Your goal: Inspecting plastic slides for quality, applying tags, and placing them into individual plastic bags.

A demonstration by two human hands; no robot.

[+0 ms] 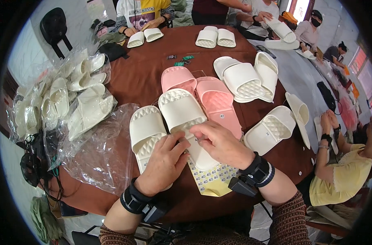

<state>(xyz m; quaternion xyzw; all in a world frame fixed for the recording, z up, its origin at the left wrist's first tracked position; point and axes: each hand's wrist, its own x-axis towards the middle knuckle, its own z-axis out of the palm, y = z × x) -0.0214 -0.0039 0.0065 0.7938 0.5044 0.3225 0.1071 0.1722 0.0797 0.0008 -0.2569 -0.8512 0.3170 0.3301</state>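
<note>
A pair of white slide slippers lies before me on the cloth, the left one (147,122) flat and the right one (181,107) beneath my fingers. Over the right slipper's insole, the curled fingers and thumb of my left hand (163,159) come together. My right hand (224,145) bends in from the other side, its thumb and forefinger pinched close to the left fingertips. Whatever small thing is between the fingers is hidden. Partly under that slipper rests a yellow sheet of number labels (212,179). A pink slipper pair (216,98) lies just behind.
Bagged white slippers (57,96) and a crumpled clear bag (98,151) cover the left side. Loose white slippers (243,81) lie at the right, with a white slipper (271,128) nearer me. Small green packets (184,61) sit farther back. Other people work around the brown-covered table (141,69).
</note>
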